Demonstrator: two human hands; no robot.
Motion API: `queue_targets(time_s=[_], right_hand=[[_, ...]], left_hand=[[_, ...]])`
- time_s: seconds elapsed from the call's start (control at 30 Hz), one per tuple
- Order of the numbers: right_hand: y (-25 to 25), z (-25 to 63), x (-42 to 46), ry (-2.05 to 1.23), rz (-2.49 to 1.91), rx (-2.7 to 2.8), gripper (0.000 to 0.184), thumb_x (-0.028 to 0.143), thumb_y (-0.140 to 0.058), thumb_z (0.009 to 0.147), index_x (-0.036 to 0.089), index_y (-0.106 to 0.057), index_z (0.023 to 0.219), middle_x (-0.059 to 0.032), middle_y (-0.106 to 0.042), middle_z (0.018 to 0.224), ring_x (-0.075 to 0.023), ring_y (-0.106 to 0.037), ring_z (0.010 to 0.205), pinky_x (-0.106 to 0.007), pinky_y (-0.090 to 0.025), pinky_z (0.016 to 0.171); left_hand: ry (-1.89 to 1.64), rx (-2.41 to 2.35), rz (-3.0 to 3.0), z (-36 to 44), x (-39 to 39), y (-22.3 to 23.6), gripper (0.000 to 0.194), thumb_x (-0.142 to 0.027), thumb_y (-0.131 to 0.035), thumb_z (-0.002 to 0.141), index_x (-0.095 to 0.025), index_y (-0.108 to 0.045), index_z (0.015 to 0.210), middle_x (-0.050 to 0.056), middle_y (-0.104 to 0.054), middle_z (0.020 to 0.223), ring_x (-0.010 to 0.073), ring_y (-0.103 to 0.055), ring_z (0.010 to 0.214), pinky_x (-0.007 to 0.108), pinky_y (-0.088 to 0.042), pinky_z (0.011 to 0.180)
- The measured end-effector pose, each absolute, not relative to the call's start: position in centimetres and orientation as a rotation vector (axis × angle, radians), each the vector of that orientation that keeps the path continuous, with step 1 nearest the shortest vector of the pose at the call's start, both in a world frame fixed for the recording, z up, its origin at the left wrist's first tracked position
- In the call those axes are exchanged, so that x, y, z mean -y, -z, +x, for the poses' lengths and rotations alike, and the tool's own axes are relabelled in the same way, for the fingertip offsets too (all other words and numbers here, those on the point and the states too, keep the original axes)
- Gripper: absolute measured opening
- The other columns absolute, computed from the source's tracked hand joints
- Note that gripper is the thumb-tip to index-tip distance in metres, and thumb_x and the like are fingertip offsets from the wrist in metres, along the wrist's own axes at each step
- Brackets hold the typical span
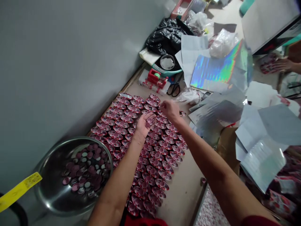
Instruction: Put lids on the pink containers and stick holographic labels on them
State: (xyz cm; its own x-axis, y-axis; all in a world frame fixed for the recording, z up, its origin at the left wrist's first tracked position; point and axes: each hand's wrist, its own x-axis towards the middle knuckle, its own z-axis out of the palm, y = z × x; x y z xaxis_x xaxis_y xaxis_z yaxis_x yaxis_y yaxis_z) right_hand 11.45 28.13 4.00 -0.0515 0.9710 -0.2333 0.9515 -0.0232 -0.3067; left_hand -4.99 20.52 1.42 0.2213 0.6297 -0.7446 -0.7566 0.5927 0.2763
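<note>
Small discs (150,120) lie in the open, cupped left hand (142,126), probably light, stiff and slippery, best pinched by their rims; the right hand (170,110) is closed, its contents unclear.

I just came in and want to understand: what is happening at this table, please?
A person's left hand is palm up with a few small discs on it. The right hand is above the rows of printed ovals, fingers curled; I cannot tell if they hold anything. Many ovals carry a disc. More discs lie in the metal bowl.
</note>
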Motion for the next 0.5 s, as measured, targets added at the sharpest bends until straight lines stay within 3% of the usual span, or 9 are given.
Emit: queue_targets(time_s=[0.1,0.17,0.37,0.5], right_hand=[[-4.1,10.0,-23.4,-0.784,-1.761,2.292,0.023,0.027,-0.066,0.095,0.029,-0.083,0.111,-0.0050,-0.078,0.107,-0.0206,-0.070,0.092,-0.027,-0.047,0.079],[-3.6,9.6,-21.5,-0.872,-1.679,2.376,0.023,0.022,-0.068,0.093,0.027,-0.084,0.109,-0.0057,-0.077,0.105,-0.0196,-0.070,0.089,-0.027,-0.047,0.077],[-2.2,9.9,-22.1,-0.862,-1.732,2.235,0.024,0.032,-0.063,0.102,0.031,-0.085,0.111,-0.0046,-0.080,0.102,-0.0201,-0.072,0.092,-0.028,-0.047,0.082],[-2.0,9.5,-24.3,-0.792,-1.745,2.227,0.024,0.039,-0.065,0.101,0.033,-0.085,0.112,-0.0050,-0.080,0.100,-0.0213,-0.071,0.089,-0.028,-0.045,0.078]], left_hand=[[-0.920,-0.968,-0.135,-4.6,-20.2,-1.4,0.055,-0.055,-0.042,0.108,-0.011,-0.076,0.108,0.012,-0.077,0.089,0.0164,-0.070,0.069,0.027,-0.059,0.069],[-0.890,-0.997,-0.152,-4.0,-19.9,-1.3,0.054,-0.054,-0.045,0.108,-0.011,-0.076,0.098,0.009,-0.073,0.080,0.0138,-0.066,0.063,0.024,-0.056,0.062],[-1.043,-1.115,-0.337,-2.7,-19.7,-0.7,0.017,-0.020,-0.067,0.099,-0.015,-0.066,0.083,-0.002,-0.066,0.069,0.0078,-0.061,0.061,0.022,-0.059,0.072],[-1.101,-1.116,-0.310,-3.6,-21.1,0.2,0.005,-0.015,-0.074,0.093,-0.016,-0.069,0.091,-0.001,-0.068,0.073,0.0082,-0.064,0.066,0.019,-0.057,0.068]])
